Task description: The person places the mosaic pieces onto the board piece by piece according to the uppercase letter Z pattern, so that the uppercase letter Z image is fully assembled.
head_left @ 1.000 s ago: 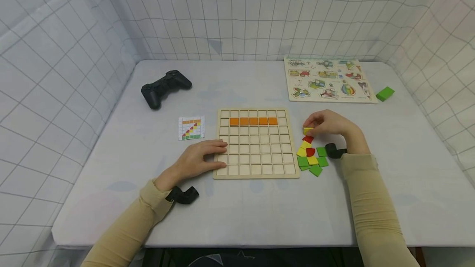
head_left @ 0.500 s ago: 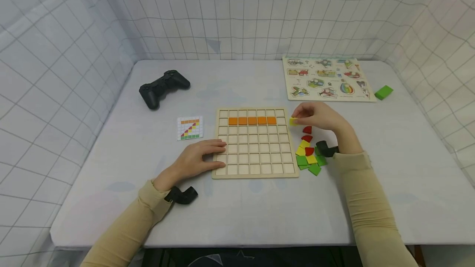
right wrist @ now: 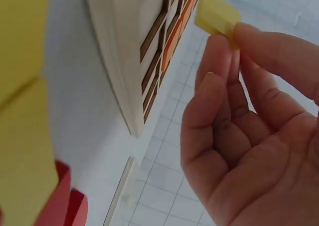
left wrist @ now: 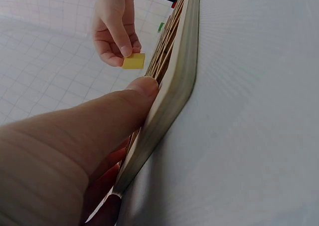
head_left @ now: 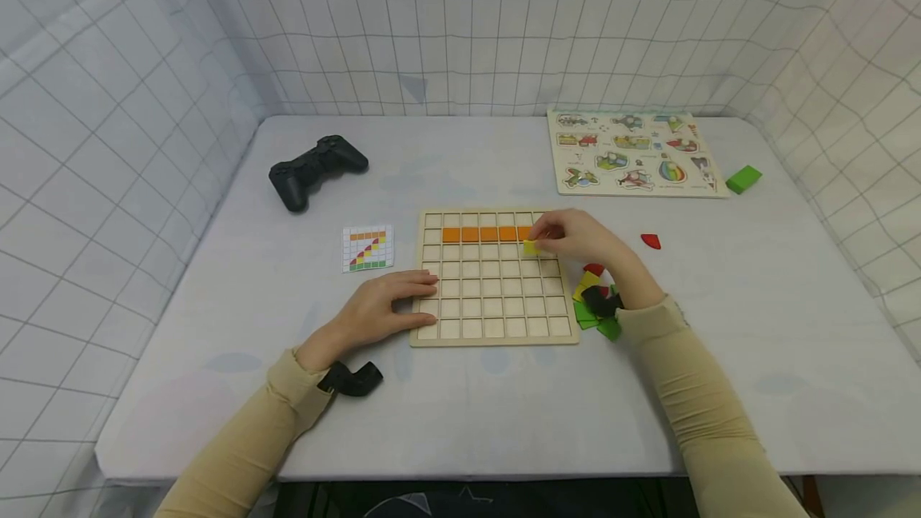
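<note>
My right hand (head_left: 579,237) pinches a yellow square tile (head_left: 531,248) between thumb and fingertips, over the wooden grid board (head_left: 492,340). The tile is just below the right end of a row of orange tiles (head_left: 489,234) set in the board's cells. In the right wrist view the yellow tile (right wrist: 218,14) sticks out beyond the fingertips. My left hand (head_left: 381,306) rests on the board's left edge with its fingers extended. The left wrist view shows its thumb (left wrist: 134,104) against the board's edge.
Green tiles (head_left: 586,314), yellow and red pieces lie right of the board, partly hidden by my right wrist. A red rounded piece (head_left: 651,241) lies apart. Around stand a pattern card (head_left: 368,249), a black game controller (head_left: 318,170), a picture puzzle board (head_left: 636,154) and a green block (head_left: 744,179).
My right hand has carried the yellow tile left from the pile to above the board. A red piece that hand had covered now shows at the right. The left hand stays put.
</note>
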Action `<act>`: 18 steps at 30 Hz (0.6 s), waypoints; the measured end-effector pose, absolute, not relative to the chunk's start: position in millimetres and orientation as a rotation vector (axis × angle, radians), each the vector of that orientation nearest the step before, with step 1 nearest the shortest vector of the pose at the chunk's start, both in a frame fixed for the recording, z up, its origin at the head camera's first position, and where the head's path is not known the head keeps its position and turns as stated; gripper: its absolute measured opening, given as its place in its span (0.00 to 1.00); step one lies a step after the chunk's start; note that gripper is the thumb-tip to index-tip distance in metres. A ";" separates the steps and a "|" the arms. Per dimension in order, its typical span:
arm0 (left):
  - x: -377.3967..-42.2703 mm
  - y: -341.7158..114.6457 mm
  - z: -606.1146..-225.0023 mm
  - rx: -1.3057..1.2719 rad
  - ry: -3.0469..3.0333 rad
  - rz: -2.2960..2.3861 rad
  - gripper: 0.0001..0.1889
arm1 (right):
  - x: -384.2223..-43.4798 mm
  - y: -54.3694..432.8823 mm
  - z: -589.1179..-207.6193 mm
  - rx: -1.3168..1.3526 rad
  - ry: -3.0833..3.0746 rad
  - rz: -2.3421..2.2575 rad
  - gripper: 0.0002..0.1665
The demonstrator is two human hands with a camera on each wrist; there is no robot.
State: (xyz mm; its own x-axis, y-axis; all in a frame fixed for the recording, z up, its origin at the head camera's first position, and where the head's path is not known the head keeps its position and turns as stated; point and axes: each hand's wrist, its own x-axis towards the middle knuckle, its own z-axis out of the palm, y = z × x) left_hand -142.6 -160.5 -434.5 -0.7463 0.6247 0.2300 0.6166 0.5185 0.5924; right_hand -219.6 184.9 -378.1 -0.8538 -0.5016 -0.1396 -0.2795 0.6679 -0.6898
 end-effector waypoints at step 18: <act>-143.3 -160.1 -433.3 1.104 2.721 1.039 0.25 | -220.7 182.0 -389.5 -0.562 2.596 -0.944 0.10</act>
